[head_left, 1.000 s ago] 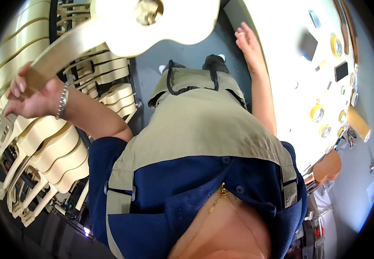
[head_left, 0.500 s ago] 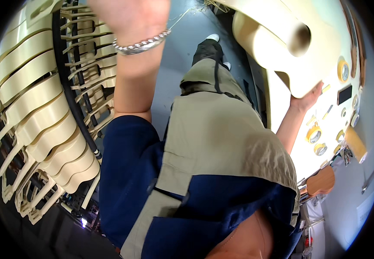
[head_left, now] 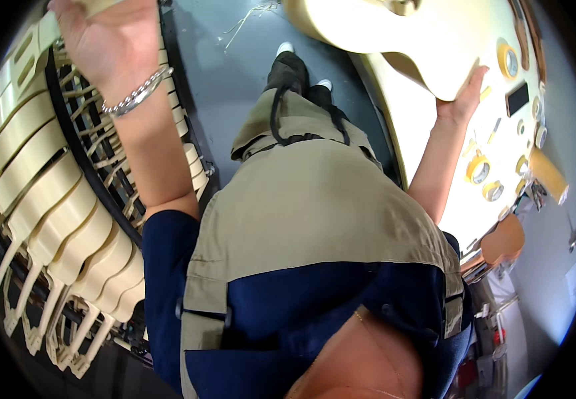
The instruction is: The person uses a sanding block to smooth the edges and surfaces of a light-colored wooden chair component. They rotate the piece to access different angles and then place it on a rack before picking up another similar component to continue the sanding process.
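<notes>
An unfinished cream guitar (head_left: pixel 437 36) hangs at the upper right, its sound hole cut by the top edge of the view. My right hand (head_left: pixel 459 101) grips the lower end of its body, with part of the hand hidden behind it. My left hand (head_left: pixel 115 46) is raised at the upper left, palm showing, a silver bracelet on its wrist. Between thumb and palm lies a cream piece (head_left: pixel 96 6), seemingly the guitar's neck end, cut off by the frame. Beside this hand stands a rack of cream guitar bodies (head_left: pixel 42 179) with necks.
Along the right runs a white worktable (head_left: pixel 444 233) with tape rolls (head_left: pixel 479 169), a dark phone (head_left: pixel 517 100) and small tools. A brown guitar body (head_left: pixel 503 241) is at its near end. Grey floor (head_left: pixel 208 73) lies between rack and table, with straw-like strands on it.
My left hand has moved left, over the rack. The guitar and my right hand have shifted up and slightly left in view. My body has turned a little.
</notes>
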`<state>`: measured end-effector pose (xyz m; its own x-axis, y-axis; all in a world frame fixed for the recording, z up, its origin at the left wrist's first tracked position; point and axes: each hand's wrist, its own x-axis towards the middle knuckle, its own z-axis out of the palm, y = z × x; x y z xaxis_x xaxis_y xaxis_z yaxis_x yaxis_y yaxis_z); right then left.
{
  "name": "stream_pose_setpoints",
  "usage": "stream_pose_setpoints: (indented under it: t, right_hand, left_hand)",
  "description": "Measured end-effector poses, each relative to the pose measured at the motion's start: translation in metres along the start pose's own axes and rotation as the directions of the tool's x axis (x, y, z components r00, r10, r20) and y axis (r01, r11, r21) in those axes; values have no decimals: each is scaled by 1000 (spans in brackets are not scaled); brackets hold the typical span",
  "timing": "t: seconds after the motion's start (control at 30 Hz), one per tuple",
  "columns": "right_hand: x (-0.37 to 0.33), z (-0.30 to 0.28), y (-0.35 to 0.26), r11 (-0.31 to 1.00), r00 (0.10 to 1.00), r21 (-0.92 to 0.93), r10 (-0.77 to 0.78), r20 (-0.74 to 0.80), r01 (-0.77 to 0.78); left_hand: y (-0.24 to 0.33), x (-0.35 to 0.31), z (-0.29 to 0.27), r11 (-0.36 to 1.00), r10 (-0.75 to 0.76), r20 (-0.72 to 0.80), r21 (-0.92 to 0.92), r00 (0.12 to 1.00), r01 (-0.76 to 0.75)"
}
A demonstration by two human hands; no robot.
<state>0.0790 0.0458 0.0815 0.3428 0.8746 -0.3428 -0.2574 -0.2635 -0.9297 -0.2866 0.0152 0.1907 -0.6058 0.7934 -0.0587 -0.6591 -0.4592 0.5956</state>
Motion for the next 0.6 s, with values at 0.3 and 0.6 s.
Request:
stream_pose_setpoints:
  t: [0.3,0.6]
  right_hand:
    - [-17,35,1,1000,1000,25,-15,4,15]
    - [-21,72,14,999,1000,-33,18,6,-18]
  left_hand:
    - [36,51,-46,892,-274,427,-222,862,394]
    - [50,76,-69,858,-327,360,-276,874,434]
